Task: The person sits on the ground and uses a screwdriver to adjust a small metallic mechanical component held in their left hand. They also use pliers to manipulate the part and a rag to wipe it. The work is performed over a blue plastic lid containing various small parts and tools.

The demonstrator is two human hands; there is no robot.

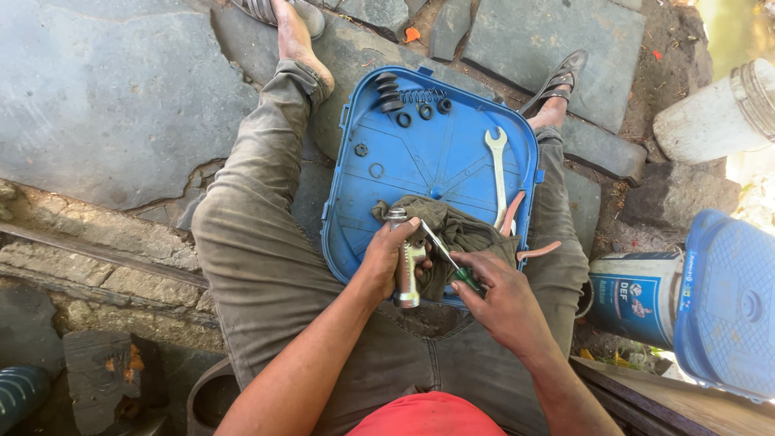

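Hidden and cut-off parts in your view

Your left hand (386, 260) covers the middle of the metal cylinder (406, 266); your right hand (496, 295) hides most of the screwdriver (448, 262) handle; the blue bucket (722, 303) and white container (718, 117) run off the right edge

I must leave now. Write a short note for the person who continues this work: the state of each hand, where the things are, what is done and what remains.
Left hand: grips the silver metal cylinder part, held upright over the lap.
Right hand: holds the green-handled screwdriver, tip at the cylinder's side.
Things: blue plastic lid lies across the legs as a tray. On it are an olive cloth, a silver open-ended spanner, a black rubber boot, a small spring and black rubber rings.
Done: boot, spring and rings are out on the lid.
Left: cannot tell what is still inside the cylinder.
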